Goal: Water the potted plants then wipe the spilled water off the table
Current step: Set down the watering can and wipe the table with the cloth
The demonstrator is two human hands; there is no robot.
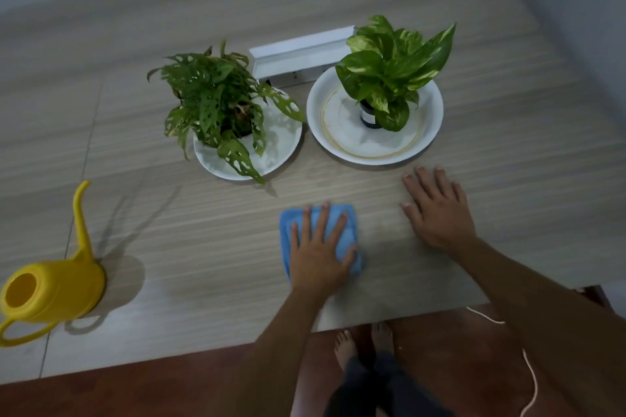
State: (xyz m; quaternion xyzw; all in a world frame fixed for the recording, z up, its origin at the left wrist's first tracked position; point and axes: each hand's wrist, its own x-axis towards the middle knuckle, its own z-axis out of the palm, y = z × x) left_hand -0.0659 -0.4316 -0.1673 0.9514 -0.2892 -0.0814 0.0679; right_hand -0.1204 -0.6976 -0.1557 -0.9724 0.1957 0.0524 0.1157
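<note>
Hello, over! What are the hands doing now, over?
Left hand flat on blue cloth. Right hand flat on bare table. Yellow watering can parked far left. Nothing in the way.

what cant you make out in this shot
Head view only:
- Water on the table: no spill distinguishable in the dim light.
- Left plant's pot: hidden by its leaves.
- Blue cloth: middle covered by the left hand.
- Label on right pot: too small.

Dim, bluish light, soft shadows, slight blur, wide-angle bending at edges
</note>
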